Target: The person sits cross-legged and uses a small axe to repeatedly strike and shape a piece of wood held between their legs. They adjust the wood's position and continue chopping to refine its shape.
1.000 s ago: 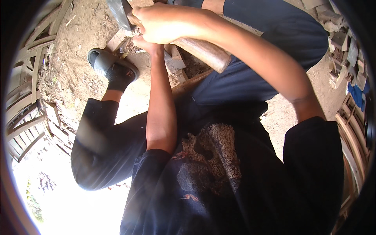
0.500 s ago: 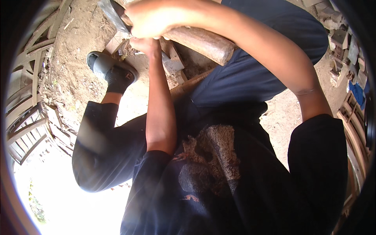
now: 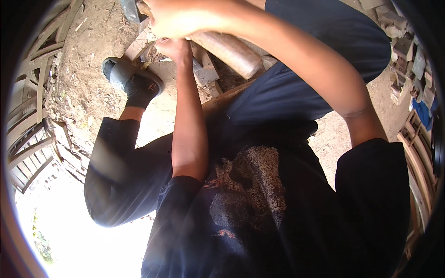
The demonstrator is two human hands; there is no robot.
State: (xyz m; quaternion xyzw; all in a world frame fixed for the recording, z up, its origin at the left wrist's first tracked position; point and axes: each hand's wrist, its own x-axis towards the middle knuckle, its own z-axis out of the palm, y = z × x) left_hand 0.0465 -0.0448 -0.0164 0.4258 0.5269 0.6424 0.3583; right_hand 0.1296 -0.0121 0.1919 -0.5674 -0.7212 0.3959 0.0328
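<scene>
At the top, my right hand [image 3: 174,18] is closed around a tool with a grey metal blade [image 3: 130,10] and a thick, rounded wooden handle [image 3: 232,54]. The blade points to the upper left, partly beyond the picture's edge; the handle slants down toward my right thigh. Just below it, my left hand [image 3: 174,48] is closed, fingers curled; what it grips is hidden. A pale piece of wood [image 3: 137,46] and some shavings lie to the left of that hand. Cut wood blocks [image 3: 206,73] sit under the handle.
My left foot in a grey slipper [image 3: 121,74] rests on the dirt ground [image 3: 88,60]. Curved wooden slats [image 3: 30,155] are stacked along the left side. More wood offcuts [image 3: 401,60], a blue item [image 3: 422,112] and long slats [image 3: 417,162] line the right.
My right hand and the tool have shifted up and left, with the blade partly out of view. The handle's end has moved left, away from my thigh. My left hand rose slightly.
</scene>
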